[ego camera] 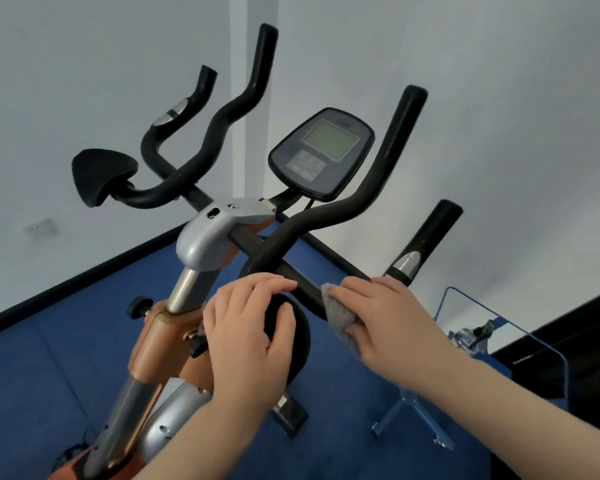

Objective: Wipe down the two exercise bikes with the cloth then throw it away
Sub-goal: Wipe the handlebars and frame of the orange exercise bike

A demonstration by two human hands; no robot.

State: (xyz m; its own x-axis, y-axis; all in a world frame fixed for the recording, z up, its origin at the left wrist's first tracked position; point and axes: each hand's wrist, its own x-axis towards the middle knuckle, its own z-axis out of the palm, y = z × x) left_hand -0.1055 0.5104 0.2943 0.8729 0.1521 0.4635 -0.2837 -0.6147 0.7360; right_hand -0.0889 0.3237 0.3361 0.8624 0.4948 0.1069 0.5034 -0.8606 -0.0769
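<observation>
An orange and silver exercise bike (160,327) fills the view, with black handlebars (329,216) and a dark console (321,152) with a grey screen. My right hand (392,323) presses a grey cloth (340,315) against the black handlebar tube near its lower right bend. My left hand (250,327) rests flat with fingers spread over a round black elbow pad (300,344). A second black elbow pad (101,174) sits at the far left of the bars. Only one bike is in view.
Blue carpet (49,375) covers the floor up to white walls with a dark baseboard. A blue metal frame with a clear panel (499,344) stands at the right, beside a black piece of furniture (582,334). A wall socket (42,228) is at left.
</observation>
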